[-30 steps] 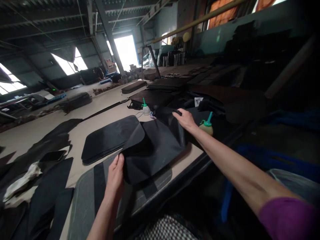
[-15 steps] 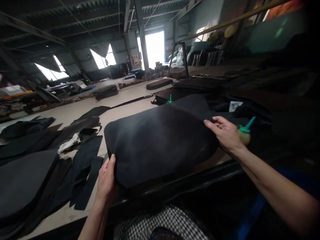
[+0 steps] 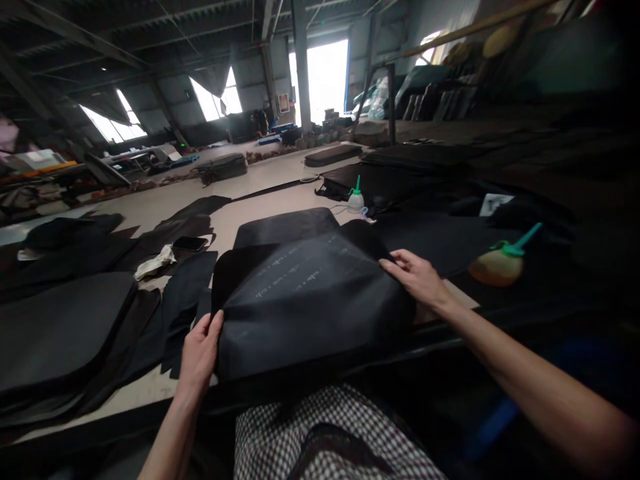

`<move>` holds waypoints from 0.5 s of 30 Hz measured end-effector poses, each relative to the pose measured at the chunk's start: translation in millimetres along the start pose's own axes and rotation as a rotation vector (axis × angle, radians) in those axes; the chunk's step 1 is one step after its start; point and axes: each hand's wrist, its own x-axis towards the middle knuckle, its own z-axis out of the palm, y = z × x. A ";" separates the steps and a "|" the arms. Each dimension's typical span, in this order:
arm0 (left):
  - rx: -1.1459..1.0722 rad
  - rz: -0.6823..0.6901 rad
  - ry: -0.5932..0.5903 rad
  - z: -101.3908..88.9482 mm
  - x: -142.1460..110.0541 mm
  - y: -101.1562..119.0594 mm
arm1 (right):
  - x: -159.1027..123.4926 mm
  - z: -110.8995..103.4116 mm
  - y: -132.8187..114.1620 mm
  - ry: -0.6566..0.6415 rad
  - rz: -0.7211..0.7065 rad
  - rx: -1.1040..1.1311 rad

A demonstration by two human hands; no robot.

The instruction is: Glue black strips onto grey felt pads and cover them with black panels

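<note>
Between my hands is a dark, flexible sheet with rounded corners point(image 3: 310, 313), bowed in the middle and carrying faint rows of white print. My left hand point(image 3: 200, 350) pinches its left edge, thumb on top. At the upper right edge, my right hand point(image 3: 417, 277) grips it between thumb and fingers. Just beyond lies another dark rounded piece point(image 3: 285, 225) on the pale table point(image 3: 265, 200). To the right of my right hand sits a squeeze bottle with a green nozzle point(image 3: 500, 267) and amber contents. A whitish squeeze bottle point(image 3: 355, 201) stands farther back.
Dark rounded panels point(image 3: 60, 327) are stacked at the left, beside black strips point(image 3: 187, 293). A phone point(image 3: 190, 243) and a crumpled white cloth point(image 3: 156, 262) lie among them. Black material point(image 3: 430, 240) spreads across the right side. A long dark pad point(image 3: 333, 155) rests at the back.
The sheet has come down and toward me, and now bows, showing white print. The dark piece and whitish bottle behind it have come into sight. Both hands keep their hold; the view has shifted.
</note>
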 end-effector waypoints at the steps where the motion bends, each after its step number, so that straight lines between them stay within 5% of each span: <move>1: 0.087 0.010 0.013 -2.7 4.9 -8.2 | -1.6 3.8 2.8 -0.073 -0.006 -0.010; 5: 0.454 0.015 0.046 -8.3 20.5 -33.2 | -6.5 16.0 18.3 -0.270 -0.038 -0.045; 15: 0.868 -0.045 0.024 -2.3 23.6 -37.4 | -12.9 27.4 36.2 -0.142 -0.062 -0.080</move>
